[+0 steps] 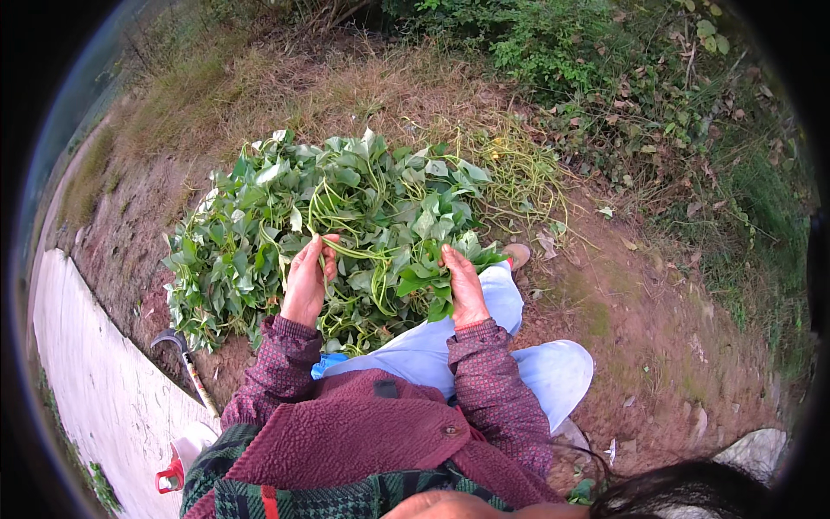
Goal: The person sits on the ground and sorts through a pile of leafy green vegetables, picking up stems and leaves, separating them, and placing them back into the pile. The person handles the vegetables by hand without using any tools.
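A large heap of leafy green vines point(240, 227), which look like sweet potato vines, lies on the ground before me. My left hand point(308, 279) pinches several long green stems point(360, 250) between thumb and fingers at the heap's near side. Those stems stretch across towards my right hand point(463, 285), whose fingers are closed around a bunch of green leaves point(421, 279). The leaves hang beside my bent knee. Behind and to the right of the heap lies a tangle of mostly leafless stems point(525, 175).
A sickle point(200, 383) lies at the left, beside a pale concrete strip point(97, 350). A red and white object point(172, 473) stands at lower left. Something blue point(329, 363) shows by my leg. Bare soil point(635, 305) extends right; shrubs point(551, 45) and dry grass border the back.
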`<action>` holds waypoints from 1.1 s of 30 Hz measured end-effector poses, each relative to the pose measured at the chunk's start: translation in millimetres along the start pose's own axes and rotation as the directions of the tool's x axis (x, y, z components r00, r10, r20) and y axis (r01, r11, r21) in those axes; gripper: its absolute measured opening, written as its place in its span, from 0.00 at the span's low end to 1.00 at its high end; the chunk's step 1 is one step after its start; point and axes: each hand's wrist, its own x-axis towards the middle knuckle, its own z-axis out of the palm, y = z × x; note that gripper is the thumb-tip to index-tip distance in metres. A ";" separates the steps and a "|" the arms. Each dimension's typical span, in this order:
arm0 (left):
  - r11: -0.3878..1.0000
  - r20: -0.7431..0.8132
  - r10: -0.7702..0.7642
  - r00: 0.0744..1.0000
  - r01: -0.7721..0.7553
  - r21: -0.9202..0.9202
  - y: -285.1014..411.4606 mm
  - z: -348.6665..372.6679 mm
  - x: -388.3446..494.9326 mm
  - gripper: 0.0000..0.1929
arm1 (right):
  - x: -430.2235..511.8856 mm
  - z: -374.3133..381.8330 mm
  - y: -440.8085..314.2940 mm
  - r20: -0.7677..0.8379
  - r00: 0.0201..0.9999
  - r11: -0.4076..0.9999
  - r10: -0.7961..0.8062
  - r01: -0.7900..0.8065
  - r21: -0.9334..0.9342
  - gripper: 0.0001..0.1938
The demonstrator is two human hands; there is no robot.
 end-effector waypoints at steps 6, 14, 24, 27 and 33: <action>0.991 -0.008 -0.126 0.992 0.126 0.046 -19.9 1.7 -16.3 0.16 | 2.7 9.4 15.7 0.054 0.987 0.985 -0.154 0.157 -0.064 0.07; 0.944 0.171 -0.137 0.976 0.076 0.321 -7.1 21.8 -23.8 0.16 | 2.0 -3.1 -2.9 0.023 0.971 0.966 -0.236 0.237 -0.105 0.07; 0.768 0.330 -0.203 0.922 -0.059 0.638 -1.4 34.6 -34.5 0.14 | -14.7 24.6 -19.0 0.100 0.843 0.610 -0.528 0.458 -0.646 0.08; 0.729 0.339 -0.231 0.912 -0.069 0.681 -1.6 35.6 -36.9 0.13 | -18.9 33.8 -15.3 0.102 0.847 0.556 -0.522 0.429 -0.711 0.10; 0.701 0.337 -0.289 0.896 -0.042 0.712 0.8 33.2 -37.2 0.13 | -10.3 30.2 -11.3 0.180 0.865 0.703 -0.469 0.489 -0.517 0.09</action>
